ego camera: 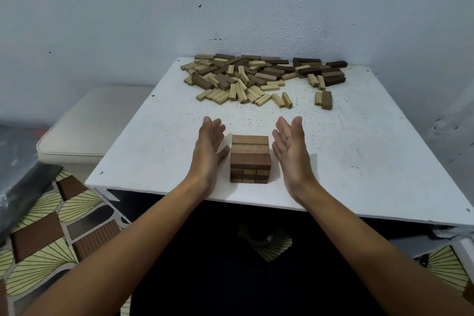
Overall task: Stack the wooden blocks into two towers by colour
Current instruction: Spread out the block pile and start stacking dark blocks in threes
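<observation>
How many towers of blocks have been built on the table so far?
1. A brown tower stands near the table's front edge, between the open left hand and right hand. No light-coloured tower yet.

- The pile of blocks (259, 79) lay in a heap, so many blocks were partly covered by others and could not be counted.
- The brown tower (250, 159) hid its back side and the table under it.
- The table (159, 141) ran off the right edge.
- Both arms were cut off at the bottom edge.
</observation>
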A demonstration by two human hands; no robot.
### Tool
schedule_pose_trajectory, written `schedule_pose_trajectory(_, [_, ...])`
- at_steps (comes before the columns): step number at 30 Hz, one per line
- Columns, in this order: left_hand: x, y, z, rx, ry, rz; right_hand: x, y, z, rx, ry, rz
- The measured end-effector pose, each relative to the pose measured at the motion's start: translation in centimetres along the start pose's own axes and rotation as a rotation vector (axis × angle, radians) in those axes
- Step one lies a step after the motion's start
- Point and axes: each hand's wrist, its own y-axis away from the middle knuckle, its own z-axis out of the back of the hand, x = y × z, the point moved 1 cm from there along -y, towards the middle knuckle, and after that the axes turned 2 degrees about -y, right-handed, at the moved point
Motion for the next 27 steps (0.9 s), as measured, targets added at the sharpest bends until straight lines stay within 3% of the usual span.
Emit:
schedule_pose_trajectory(4, [-2.0,-2.8,0.5,0.010,-0.060,-0.016,1.4,-3.9,1.6,0.010,-0.010,0.033])
schedule_pose_trajectory(7, [-3.0,-5.5,0.5,0.068,-0.266,-0.114,2.0,-7.2,3.0,0.019,0.071,0.065])
schedule_pose_trajectory(13, [-4.6,-11.2,-1.0,0.148,-0.766,-0.459,2.4,-13.5,5.0,0.044,0.600,0.216])
schedule_pose_trajectory(17, [-4.7,-15.6,-2.6,0.234,-1.020,-0.591,1.5,-17.3,4.8,0.124,0.938,0.243])
schedule_pose_trajectory(21, [-4.7,-20.0,-4.6,0.320,-1.296,-0.656,1.2,-21.2,4.1,0.194,1.140,0.257])
schedule_pose_trajectory(27, [-4.2,-24.6,-6.3,0.467,-1.619,-0.598,0.6,-27.3,3.8,0.293,1.379,0.209])
